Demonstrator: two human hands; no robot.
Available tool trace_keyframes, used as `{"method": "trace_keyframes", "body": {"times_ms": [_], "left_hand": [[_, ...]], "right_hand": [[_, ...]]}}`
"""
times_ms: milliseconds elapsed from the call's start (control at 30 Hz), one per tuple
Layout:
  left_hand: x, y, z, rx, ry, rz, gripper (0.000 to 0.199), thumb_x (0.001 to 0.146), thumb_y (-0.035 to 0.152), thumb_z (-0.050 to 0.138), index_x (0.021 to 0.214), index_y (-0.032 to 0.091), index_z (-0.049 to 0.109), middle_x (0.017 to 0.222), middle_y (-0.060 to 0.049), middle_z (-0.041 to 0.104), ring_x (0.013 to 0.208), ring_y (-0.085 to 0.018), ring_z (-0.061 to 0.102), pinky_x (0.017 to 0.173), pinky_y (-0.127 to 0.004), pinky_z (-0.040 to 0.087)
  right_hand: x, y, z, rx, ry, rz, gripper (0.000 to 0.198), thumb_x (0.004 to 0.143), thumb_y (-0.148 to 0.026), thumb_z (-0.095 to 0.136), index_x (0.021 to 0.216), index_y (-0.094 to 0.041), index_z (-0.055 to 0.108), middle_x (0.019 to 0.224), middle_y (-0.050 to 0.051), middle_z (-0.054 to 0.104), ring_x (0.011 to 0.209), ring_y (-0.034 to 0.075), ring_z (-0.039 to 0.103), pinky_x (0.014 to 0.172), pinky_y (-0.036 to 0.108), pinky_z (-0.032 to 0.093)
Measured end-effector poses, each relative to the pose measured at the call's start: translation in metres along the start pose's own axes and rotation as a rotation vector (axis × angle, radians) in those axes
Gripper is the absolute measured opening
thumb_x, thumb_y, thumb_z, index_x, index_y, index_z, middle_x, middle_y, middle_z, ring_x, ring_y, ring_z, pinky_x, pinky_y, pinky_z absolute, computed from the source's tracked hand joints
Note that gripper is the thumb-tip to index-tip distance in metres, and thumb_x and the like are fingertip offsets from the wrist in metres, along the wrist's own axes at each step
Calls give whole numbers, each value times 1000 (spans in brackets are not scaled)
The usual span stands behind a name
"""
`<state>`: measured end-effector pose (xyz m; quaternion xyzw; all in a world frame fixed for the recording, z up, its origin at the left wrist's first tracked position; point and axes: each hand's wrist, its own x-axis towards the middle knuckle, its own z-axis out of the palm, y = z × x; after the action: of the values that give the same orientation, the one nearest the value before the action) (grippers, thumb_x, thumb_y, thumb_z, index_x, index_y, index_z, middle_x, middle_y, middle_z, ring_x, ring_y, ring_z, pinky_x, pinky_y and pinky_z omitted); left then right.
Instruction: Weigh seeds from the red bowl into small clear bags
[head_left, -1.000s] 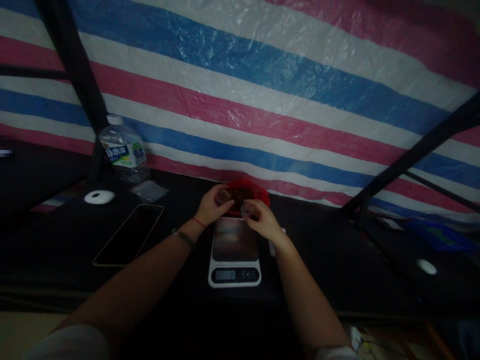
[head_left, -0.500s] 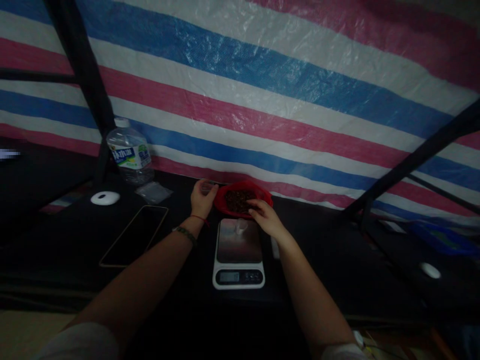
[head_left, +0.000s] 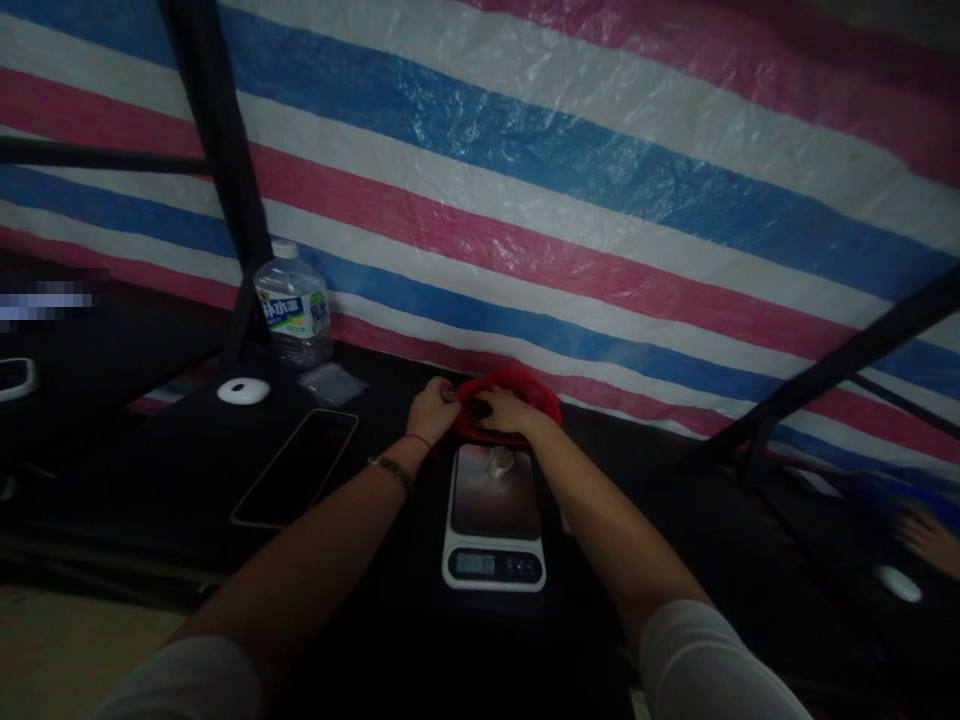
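A red bag (head_left: 551, 400) with dark brown, bean-like pieces (head_left: 478, 408) inside lies behind the kitchen scale (head_left: 495, 505). My right hand (head_left: 508, 411) reaches into the bag from the right, fingers stretched out over the pieces, tips partly hidden. Beside the bag's left rim, my left hand (head_left: 433, 410) is closed around a small clear container (head_left: 448, 392), mostly covered by the fingers. On the scale's metal plate, near its back edge, stands a small clear cup (head_left: 499, 461). The scale's display is lit, but its digits are blurred.
Left of the scale lie a phone (head_left: 300, 468), a white oval case (head_left: 243, 391) and a clear plastic bag (head_left: 331, 383). A large bottle (head_left: 294, 305) stands by the black frame post. At far right are another person's hand (head_left: 930, 540) and a white object (head_left: 898, 583).
My right hand has moved further into the red bag, covering more of the pieces. My left hand stays at the bag's left side. The view has shifted, and another person's hand appears at right.
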<state>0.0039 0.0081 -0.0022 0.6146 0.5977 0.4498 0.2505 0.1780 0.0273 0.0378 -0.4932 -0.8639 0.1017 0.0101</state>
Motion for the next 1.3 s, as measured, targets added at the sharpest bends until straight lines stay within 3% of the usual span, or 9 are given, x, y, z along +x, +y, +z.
{"method": "trace_keyframes", "body": {"times_ms": [167, 367, 533, 700, 800, 900, 1067, 1300], "left_hand": [[-1, 4, -2, -87, 122, 48, 20, 70, 21, 58, 90, 21, 56, 85, -3, 67, 79, -17, 64, 72, -27, 49], [-3, 5, -2, -69, 116, 56, 18, 71, 22, 57, 89, 21, 57, 84, -4, 67, 78, -17, 64, 71, -27, 49], [-3, 4, -1, -57, 157, 47, 18, 71, 22, 57, 89, 21, 57, 84, -4, 67, 77, -18, 64, 72, -28, 49], [-2, 5, 1, -58, 124, 50, 20, 71, 22, 58, 91, 21, 57, 84, -4, 67, 77, -18, 64, 70, -27, 49], [-4, 6, 1, -51, 85, 50, 21, 71, 25, 61, 91, 20, 56, 85, -4, 66, 77, -18, 64, 70, -28, 49], [-5, 7, 1, -82, 55, 57, 27, 71, 27, 63, 95, 20, 54, 86, -4, 66, 78, -17, 64, 71, -28, 50], [-5, 5, 2, -94, 51, 65, 30, 71, 28, 65, 97, 19, 53, 88, -5, 67, 79, -17, 64, 72, -28, 50], [-3, 3, 5, -88, 68, 65, 27, 72, 30, 65, 95, 20, 54, 86, -3, 66, 77, -16, 64, 70, -26, 48]], "right_hand": [[0, 1, -1, 6, 58, -31, 45, 73, -25, 68, 117, -19, 61, 115, 12, 60, 102, 26, 59, 89, 33, 45], [-1, 3, -2, -3, 95, -63, 34, 73, -15, 67, 107, -19, 67, 109, 9, 63, 93, 21, 61, 85, 31, 46], [-5, 10, -9, -4, 144, -100, 25, 75, -9, 61, 97, -18, 70, 102, 7, 67, 96, 22, 61, 87, 31, 46], [-12, 20, -16, 37, 154, -78, 30, 79, -18, 62, 108, -20, 68, 109, 7, 68, 101, 22, 61, 90, 32, 45], [-14, 19, -16, 55, 113, -63, 51, 77, -35, 66, 126, -21, 57, 121, 10, 62, 109, 25, 58, 93, 35, 44], [-12, 12, -13, -18, 26, -23, 66, 68, -40, 74, 128, -23, 55, 124, 13, 59, 111, 31, 56, 95, 42, 42], [-8, 6, -8, -41, 66, 11, 42, 70, -20, 69, 112, -19, 66, 110, 13, 65, 97, 28, 62, 86, 36, 46], [-8, 5, -6, -62, 51, -25, 39, 73, -16, 65, 112, -17, 66, 110, 12, 65, 97, 24, 62, 84, 29, 46]]}}
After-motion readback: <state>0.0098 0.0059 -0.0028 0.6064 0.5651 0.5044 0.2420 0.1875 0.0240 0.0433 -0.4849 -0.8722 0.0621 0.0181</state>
